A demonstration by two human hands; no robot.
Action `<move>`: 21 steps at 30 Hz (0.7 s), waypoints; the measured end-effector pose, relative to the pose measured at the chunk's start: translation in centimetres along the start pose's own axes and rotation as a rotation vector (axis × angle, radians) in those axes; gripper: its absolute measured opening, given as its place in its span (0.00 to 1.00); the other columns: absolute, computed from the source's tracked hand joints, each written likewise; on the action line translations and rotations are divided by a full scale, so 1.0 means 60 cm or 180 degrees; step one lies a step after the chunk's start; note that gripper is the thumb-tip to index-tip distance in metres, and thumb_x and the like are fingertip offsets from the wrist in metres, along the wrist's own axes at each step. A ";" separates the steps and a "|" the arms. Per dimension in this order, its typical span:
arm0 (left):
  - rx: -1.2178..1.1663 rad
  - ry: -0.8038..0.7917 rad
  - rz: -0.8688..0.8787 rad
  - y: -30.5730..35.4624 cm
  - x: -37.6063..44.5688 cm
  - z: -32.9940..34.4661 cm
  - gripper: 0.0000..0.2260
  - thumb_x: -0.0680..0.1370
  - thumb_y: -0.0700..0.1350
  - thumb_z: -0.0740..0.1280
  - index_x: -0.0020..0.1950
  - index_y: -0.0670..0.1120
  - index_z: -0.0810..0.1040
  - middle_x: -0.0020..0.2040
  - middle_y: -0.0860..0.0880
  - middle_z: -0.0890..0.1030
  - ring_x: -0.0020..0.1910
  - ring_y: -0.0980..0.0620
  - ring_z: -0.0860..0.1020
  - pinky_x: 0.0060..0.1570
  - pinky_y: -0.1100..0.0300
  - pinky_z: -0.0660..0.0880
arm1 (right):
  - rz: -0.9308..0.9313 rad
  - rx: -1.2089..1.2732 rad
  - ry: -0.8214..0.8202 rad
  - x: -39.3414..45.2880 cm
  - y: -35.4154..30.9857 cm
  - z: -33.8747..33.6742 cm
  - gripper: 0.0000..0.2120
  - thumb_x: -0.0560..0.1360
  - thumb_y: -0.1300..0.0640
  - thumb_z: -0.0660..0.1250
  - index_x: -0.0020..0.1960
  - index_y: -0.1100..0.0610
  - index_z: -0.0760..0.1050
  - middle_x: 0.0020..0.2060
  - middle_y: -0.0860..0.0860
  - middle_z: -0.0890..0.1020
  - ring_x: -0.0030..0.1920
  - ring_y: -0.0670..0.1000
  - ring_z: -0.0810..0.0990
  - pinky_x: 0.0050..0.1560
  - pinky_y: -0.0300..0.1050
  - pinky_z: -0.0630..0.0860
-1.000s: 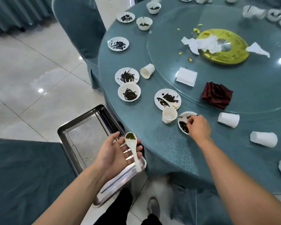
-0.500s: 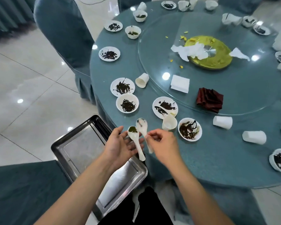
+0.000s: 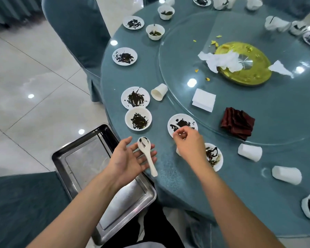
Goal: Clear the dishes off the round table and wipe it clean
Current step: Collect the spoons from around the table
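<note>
**Spoons in one palm, the other hand over a dirty plate**

From the head camera: the left hand [image 3: 131, 160] lies palm up with its fingers spread nearly straight, just off the edge of the round table [image 3: 168, 176]. A white spoon [image 3: 147, 154] rests across those fingers, bowl toward the table's middle and handle pointing back at the person; whether a second spoon lies under it I cannot tell. Below that hand stands a steel tray [image 3: 89, 169], hard against the table's edge.

The right hand [image 3: 190, 144] hangs over the near rim of a smeared plate [image 3: 181, 122], fingers curled and thumb and forefinger drawn close together. Whether they pinch anything I cannot tell. A soiled bowl [image 3: 215, 156] sits just beside the wrist, partly hidden by it.

Further along the edge are another bowl [image 3: 138, 119] and a plate [image 3: 135, 97], both dark with leftovers, with a tipped paper cup [image 3: 159, 92] near them. On the glass turntable [image 3: 276, 113] lie a folded white napkin [image 3: 203, 100], a dark red cloth [image 3: 238, 122] and a yellow dish [image 3: 243, 65] with crumpled tissue [image 3: 220, 61] on it.
</note>
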State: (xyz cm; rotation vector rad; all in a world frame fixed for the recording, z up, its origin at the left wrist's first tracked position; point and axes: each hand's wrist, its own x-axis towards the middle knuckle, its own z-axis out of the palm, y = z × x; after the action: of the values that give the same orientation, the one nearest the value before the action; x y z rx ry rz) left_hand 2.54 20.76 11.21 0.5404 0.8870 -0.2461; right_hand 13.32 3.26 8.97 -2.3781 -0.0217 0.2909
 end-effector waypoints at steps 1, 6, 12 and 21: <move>-0.0017 0.0003 0.0007 0.000 0.002 0.002 0.27 0.82 0.54 0.57 0.72 0.35 0.70 0.62 0.33 0.80 0.55 0.36 0.80 0.61 0.40 0.76 | 0.0023 -0.0199 0.0002 0.032 0.012 -0.002 0.03 0.75 0.53 0.68 0.45 0.51 0.80 0.36 0.45 0.81 0.41 0.52 0.80 0.42 0.45 0.73; -0.0113 0.0074 0.0044 -0.004 0.006 0.004 0.28 0.82 0.54 0.57 0.73 0.34 0.69 0.66 0.33 0.77 0.57 0.35 0.79 0.62 0.40 0.76 | -0.0238 -0.1304 -0.0391 0.150 0.048 0.016 0.04 0.74 0.56 0.68 0.48 0.52 0.80 0.47 0.53 0.85 0.51 0.59 0.81 0.48 0.47 0.75; -0.0220 0.0193 0.0071 -0.005 0.006 -0.011 0.28 0.82 0.54 0.57 0.72 0.34 0.71 0.67 0.33 0.77 0.57 0.36 0.80 0.55 0.43 0.81 | -0.0361 -0.2088 -0.0725 0.197 0.070 0.058 0.07 0.73 0.54 0.70 0.50 0.54 0.80 0.50 0.55 0.84 0.53 0.59 0.82 0.46 0.45 0.72; -0.0333 0.0298 0.0162 0.001 -0.001 -0.036 0.27 0.83 0.54 0.56 0.71 0.34 0.72 0.66 0.33 0.78 0.59 0.35 0.78 0.60 0.41 0.77 | -0.0418 -0.2114 -0.0424 0.198 0.085 0.068 0.10 0.76 0.62 0.62 0.51 0.53 0.81 0.49 0.57 0.84 0.51 0.62 0.82 0.44 0.48 0.72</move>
State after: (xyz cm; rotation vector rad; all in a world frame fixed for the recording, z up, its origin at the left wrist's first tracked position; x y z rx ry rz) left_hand 1.09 21.99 10.15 0.4795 0.9701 -0.1283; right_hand 23.66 3.45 0.22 -2.9887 -0.3904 0.4286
